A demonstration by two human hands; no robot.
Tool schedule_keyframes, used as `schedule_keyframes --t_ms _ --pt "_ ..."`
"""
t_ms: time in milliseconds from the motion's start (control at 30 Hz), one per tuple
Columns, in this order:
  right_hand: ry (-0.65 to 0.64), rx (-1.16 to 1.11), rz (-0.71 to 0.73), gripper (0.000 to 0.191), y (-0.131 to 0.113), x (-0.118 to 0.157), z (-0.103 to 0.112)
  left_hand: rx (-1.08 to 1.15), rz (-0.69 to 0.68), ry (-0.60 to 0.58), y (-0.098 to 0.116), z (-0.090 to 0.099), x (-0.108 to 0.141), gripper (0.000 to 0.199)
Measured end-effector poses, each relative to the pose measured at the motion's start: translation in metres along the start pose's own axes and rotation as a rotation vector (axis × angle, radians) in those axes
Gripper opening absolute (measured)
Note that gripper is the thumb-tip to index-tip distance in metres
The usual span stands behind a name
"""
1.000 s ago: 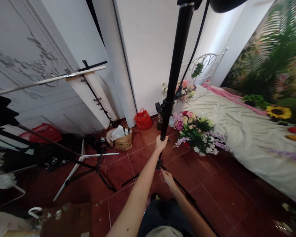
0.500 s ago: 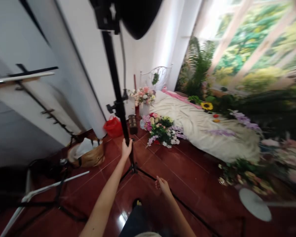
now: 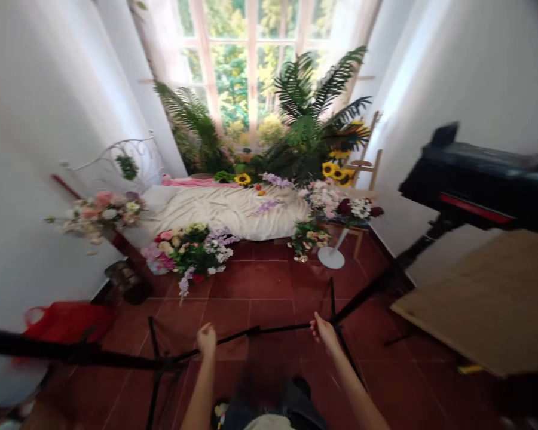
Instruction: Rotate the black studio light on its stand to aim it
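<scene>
Black light stand tipped nearly level across the lower view, just above red floor tiles; right hand at the thin tube, fingers curled around it, probably a grip placed to counter the heavy black studio light head out at the right; left hand near the tube's left part, fingers bunched narrow, contact impossible to confirm; folded tripod legs at the left; beyond, a pale wooden board at far right; a flower bunch on the tiles, likely set before the cream-covered bed for display, beneath a bright window.
</scene>
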State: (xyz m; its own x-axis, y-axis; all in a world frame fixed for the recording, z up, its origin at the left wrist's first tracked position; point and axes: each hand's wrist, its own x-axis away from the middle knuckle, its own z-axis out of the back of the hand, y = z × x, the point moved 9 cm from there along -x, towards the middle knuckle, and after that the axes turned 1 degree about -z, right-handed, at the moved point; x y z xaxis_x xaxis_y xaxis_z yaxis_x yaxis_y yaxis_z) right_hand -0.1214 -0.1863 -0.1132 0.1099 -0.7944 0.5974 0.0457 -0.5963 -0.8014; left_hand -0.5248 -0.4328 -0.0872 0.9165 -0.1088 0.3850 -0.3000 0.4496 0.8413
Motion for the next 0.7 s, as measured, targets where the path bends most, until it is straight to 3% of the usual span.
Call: schedule_keyframes --t_ms 67,100,167,267,367,467,600,700 --pt "0.074 -0.112 0.01 0.044 -0.023 -0.01 0.052 -0.026 0.011 -0.558 0.002 -0.12 0.067 0.014" --pt "0.096 -0.188 0.017 0.043 -0.034 -0.014 0.076 -0.063 0.032 -0.74 0.003 -0.166 0.106 0.017" --pt "0.079 -0.37 0.031 0.038 -0.057 -0.022 0.117 -0.13 -0.012 -0.977 0.01 -0.237 0.177 0.021" --pt "-0.127 -0.68 0.04 0.027 -0.097 -0.029 0.158 -0.216 -0.156 -1.189 0.021 -0.312 0.267 0.022" --pt "-0.395 -0.937 0.015 0.016 -0.144 -0.03 0.184 -0.265 -0.265 -1.353 0.019 -0.361 0.338 0.024" --pt "-0.552 -1.037 -0.063 0.011 -0.179 -0.032 0.199 -0.233 -0.317 -1.467 0.008 -0.394 0.39 0.026" --pt "-0.607 -1.035 -0.143 0.013 -0.199 -0.04 0.209 -0.173 -0.374 -1.543 0.001 -0.42 0.431 0.022" --pt "-0.635 -0.958 -0.112 0.013 -0.203 -0.045 0.217 -0.161 -0.453 -1.537 0.013 -0.434 0.441 0.017"
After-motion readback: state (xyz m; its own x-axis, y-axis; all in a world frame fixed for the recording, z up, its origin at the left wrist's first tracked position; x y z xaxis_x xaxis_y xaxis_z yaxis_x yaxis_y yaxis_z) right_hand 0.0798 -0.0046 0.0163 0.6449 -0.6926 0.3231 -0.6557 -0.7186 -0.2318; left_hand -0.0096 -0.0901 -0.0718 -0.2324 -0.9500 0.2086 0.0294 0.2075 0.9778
